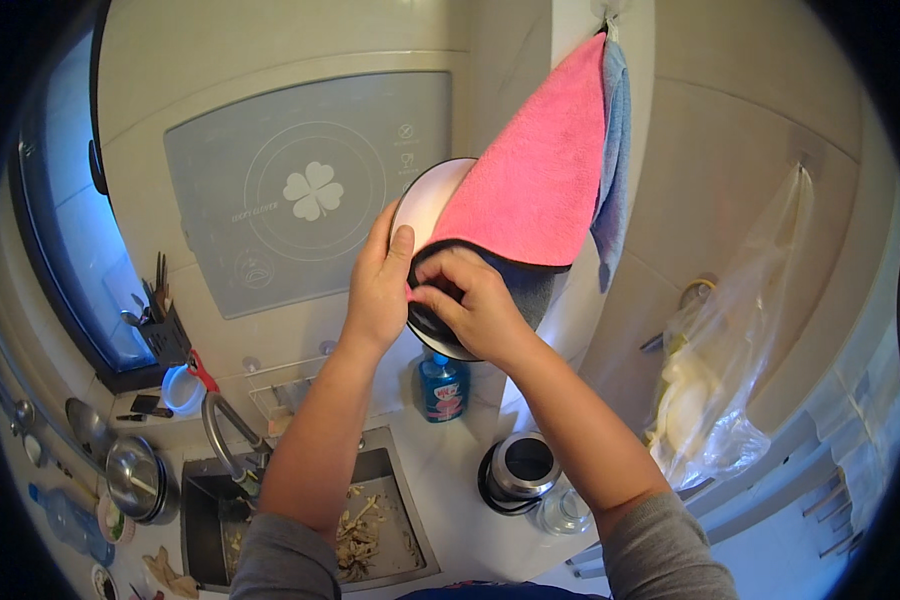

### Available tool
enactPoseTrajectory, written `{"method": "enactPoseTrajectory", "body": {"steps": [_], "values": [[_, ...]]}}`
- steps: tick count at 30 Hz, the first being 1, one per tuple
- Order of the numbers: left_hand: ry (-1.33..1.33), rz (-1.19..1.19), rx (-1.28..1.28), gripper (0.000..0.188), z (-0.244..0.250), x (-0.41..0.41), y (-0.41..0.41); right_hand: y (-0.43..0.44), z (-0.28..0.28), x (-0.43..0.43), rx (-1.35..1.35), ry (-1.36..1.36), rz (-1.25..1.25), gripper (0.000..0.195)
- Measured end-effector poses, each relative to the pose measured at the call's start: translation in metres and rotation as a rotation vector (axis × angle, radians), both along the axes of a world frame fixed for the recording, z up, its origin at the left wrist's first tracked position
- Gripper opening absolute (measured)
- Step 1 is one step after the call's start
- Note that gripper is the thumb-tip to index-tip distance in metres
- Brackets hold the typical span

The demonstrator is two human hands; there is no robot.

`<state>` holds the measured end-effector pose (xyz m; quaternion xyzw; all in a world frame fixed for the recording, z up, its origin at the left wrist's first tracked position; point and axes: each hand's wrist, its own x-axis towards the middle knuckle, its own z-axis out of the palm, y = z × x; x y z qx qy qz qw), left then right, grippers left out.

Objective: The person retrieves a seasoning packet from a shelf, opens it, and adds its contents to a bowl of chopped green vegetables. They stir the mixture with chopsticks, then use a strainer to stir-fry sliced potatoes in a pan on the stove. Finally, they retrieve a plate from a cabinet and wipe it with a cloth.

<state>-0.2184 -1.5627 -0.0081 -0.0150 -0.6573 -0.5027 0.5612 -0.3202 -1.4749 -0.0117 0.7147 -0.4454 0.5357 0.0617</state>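
Note:
My left hand (377, 289) grips the left side of a white dish (436, 187) with a dark rim, its thumb over the edge. The dish is held up and tilted in front of the wall. A pink towel (525, 165) with a black border and a grey underside hangs from a hook and covers part of the dish. Inside the towel's lower edge, my right hand (469, 296) has bent fingers pinching a fold of the cloth against the dish. Its fingertips are partly hidden. A blue cloth (613, 157) hangs behind the towel.
Below are a sink (401, 517) with food scraps, a faucet (221, 435), a blue soap bottle (445, 390), a steel-rimmed container (525, 465) and a glass jar (565, 511). A plastic bag (712, 390) hangs right. Steel bowls (135, 480) and a utensil holder (163, 337) stand left.

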Motion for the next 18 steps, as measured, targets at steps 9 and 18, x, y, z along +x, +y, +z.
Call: {"method": "enactPoseTrajectory", "body": {"steps": [9,18], "values": [[0.001,-0.077,0.091,0.046,-0.027,-0.007,0.016,-0.022,0.017,-0.046,-0.259,-0.018,-0.533,0.015],[0.124,0.205,0.0,0.041,-0.019,-0.001,0.004,0.017,-0.018,-0.039,0.158,0.191,-0.152,0.014]]}}
